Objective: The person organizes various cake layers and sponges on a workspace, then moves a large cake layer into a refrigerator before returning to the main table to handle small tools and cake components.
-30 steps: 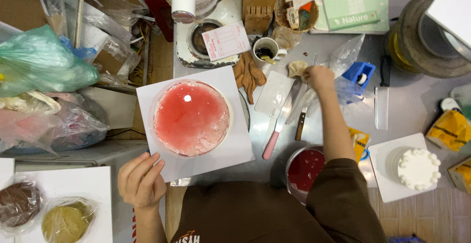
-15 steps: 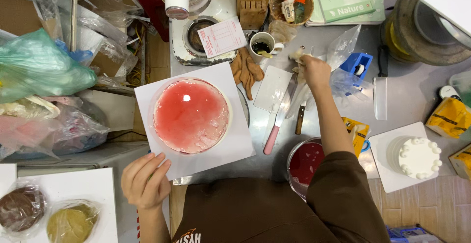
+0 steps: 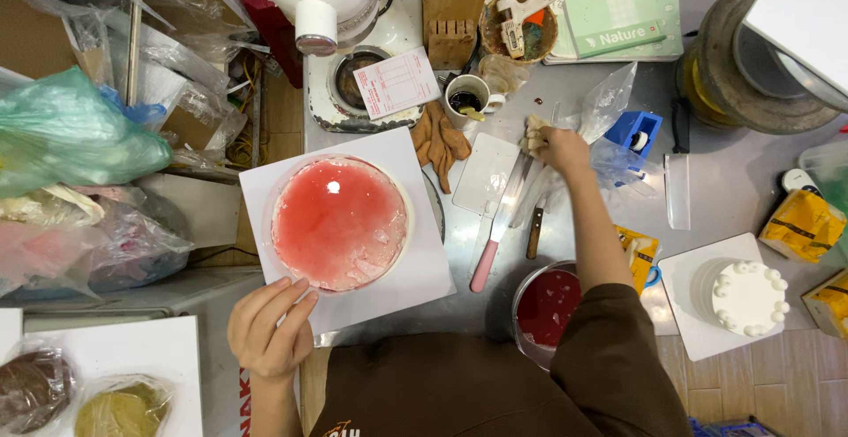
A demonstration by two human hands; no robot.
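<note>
Resting on the near corner of a white board (image 3: 415,269), the left hand (image 3: 265,331) lies flat with fingers loosely spread, fingertips just short of the red-glazed cake (image 3: 340,222) that sits on it. Stretched across the steel bench, the right hand (image 3: 558,147) has its fingers curled shut round a pale crumpled wad (image 3: 533,133), beside a clear bag (image 3: 609,101). Below those fingers lie a pink-handled knife (image 3: 496,225) and a brown-handled one (image 3: 534,229); a pot of red glaze (image 3: 548,306) stands by the forearm.
</note>
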